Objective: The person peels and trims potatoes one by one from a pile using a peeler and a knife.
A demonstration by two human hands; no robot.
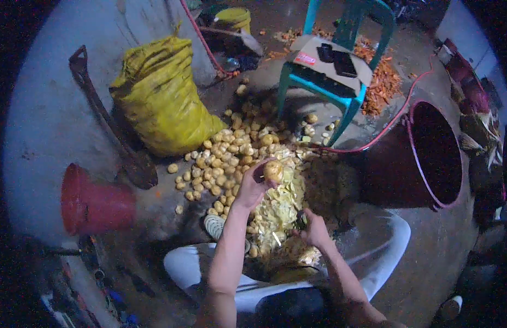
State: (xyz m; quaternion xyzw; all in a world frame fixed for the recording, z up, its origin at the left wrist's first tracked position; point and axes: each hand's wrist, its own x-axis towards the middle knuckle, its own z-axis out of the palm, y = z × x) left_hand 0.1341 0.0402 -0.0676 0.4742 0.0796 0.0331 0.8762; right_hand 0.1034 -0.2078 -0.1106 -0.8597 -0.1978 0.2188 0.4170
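Observation:
My left hand (pixel 252 188) is raised over the pile with its fingers wrapped round a yellowish-brown potato (pixel 273 171). Lower and to the right, my right hand (pixel 315 230) is closed round a small dark-handled tool (pixel 302 220); its working end is too unclear to make out. Below and between both hands spreads a heap of pale yellow peelings or slices (pixel 283 205). Many round potatoes (pixel 223 164) lie loose on the floor beyond and left of my left hand.
A full yellow sack (pixel 163 101) leans at the wall beside a shovel (pixel 108 123). At left is a red bucket (pixel 95 202); at right a large dark red tub (pixel 409 164) lies tipped. Behind stand a green chair (pixel 346 104) with cardboard on it and an orange heap (pixel 382 85). A red hose (pixel 398 123) crosses the floor.

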